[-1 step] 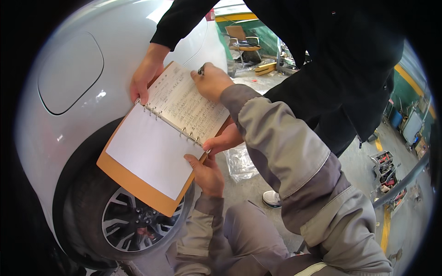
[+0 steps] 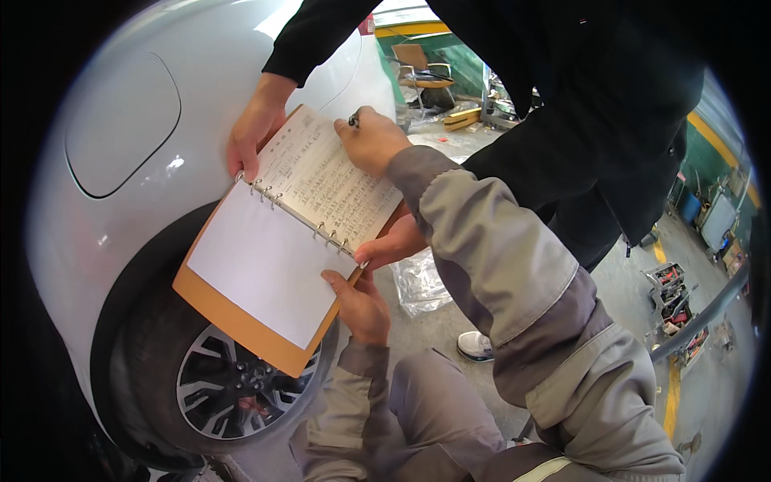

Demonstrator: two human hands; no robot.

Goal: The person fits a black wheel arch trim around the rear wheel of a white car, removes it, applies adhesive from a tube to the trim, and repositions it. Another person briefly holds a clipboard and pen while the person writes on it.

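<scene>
An open ring binder (image 2: 241, 336) with an orange-brown cover is held up at a tilt in front of me. Its lower page (image 2: 261, 265) is blank white; the upper page (image 2: 329, 189) is covered in handwriting. My left hand (image 2: 365, 309) grips the binder's near right edge, thumb on top. Over the upper right of the written page, my right hand (image 2: 371, 143) is closed around a dark pen (image 2: 353, 120), whose writing tip I cannot make out. Another person's hands also support the binder, one at its left edge (image 2: 261, 132), the other at its right (image 2: 395, 243).
A white car (image 2: 217, 104) with its wheel (image 2: 241, 386) is at the left, close behind the binder. The other person's dark-sleeved arm (image 2: 594, 120) reaches across from the right. Clear plastic sheeting (image 2: 419, 283), a toolbox (image 2: 675, 297) and a chair (image 2: 422, 68) stand farther off.
My right hand has shifted slightly right with the pen. The binder's lower left corner has moved a little to the right.
</scene>
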